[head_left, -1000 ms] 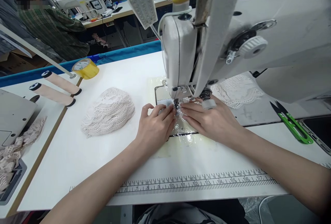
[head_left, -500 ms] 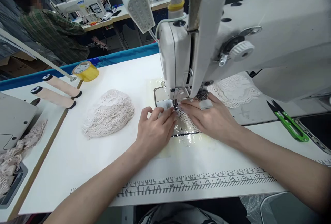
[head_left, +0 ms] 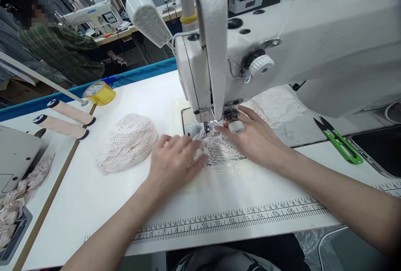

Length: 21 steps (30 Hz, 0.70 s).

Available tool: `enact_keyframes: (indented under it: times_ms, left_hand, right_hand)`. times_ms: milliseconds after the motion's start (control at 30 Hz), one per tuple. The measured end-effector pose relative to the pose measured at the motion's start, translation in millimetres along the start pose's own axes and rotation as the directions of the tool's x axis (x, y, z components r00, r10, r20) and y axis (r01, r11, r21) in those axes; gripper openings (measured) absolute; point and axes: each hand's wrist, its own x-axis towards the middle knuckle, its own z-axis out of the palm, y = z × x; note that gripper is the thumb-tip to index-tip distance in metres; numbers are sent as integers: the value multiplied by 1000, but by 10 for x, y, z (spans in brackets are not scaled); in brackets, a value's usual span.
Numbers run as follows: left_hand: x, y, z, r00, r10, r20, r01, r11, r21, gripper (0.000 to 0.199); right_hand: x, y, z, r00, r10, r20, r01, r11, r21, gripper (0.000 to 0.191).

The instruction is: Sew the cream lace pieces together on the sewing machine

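Observation:
A piece of white lace [head_left: 221,150] lies under the presser foot [head_left: 206,127] of a white sewing machine [head_left: 216,54], spread over the needle plate. My left hand [head_left: 173,160], smeared by motion, is left of the needle with the lace's edge between its thumb and bent fingers. To the right of the foot, my right hand [head_left: 258,137] grips the lace's right side. Part of its fingers is hidden behind the machine's white lower knob [head_left: 236,127].
Left of my left hand sits a lace pile [head_left: 128,143]; more lace [head_left: 277,106] lies behind my right hand. Green thread snips [head_left: 341,143] and a phone [head_left: 379,145] are at right. Yellow tape [head_left: 100,93] and thread cones [head_left: 61,127] stand left. A person [head_left: 59,49] sits beyond.
My left hand has moved left, away from the needle, and more lace now shows spread between my hands. The right hand stays beside the foot. The camera view has shifted slightly.

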Motion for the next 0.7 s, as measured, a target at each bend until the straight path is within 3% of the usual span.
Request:
enact_keyframes:
  times_ms: [67, 133, 200, 267, 400, 467, 533, 700]
  left_hand:
    - [-19, 38, 23, 991, 42, 124, -34, 997, -66, 29]
    - [-39, 11, 36, 979, -48, 196, 43, 999, 29, 29]
    - [-51, -56, 34, 966, -189, 174, 156, 970, 189, 30]
    - [-55, -102, 32, 962, -248, 117, 219, 952, 214, 34]
    - [-58, -49, 75, 976, -172, 131, 168, 985, 43, 43]
    - [-58, -6, 102, 978, -153, 143, 146, 987, 60, 47]
    - [-54, 17, 114, 986, -144, 87, 136, 987, 87, 44]
    - [-28, 59, 136, 996, 63, 62, -59, 996, -65, 35]
  right_hand:
    - [-8, -30, -17, 1000, 4, -9, -4, 999, 45, 39]
    - [-20, -65, -28, 999, 11, -43, -7, 995, 96, 41]
    - [-34, -101, -30, 997, 12, -72, -1, 989, 145, 41]
    - [-48, -135, -22, 996, 6, -85, 9, 985, 170, 43]
    - [-65, -190, 1, 997, -18, -77, 30, 988, 150, 45]
    - [-67, -213, 9, 997, -29, -69, 39, 988, 153, 44]
    - [-66, -230, 17, 997, -31, -71, 42, 986, 163, 41]
    - [-63, -236, 33, 995, -37, -89, 52, 985, 166, 33]
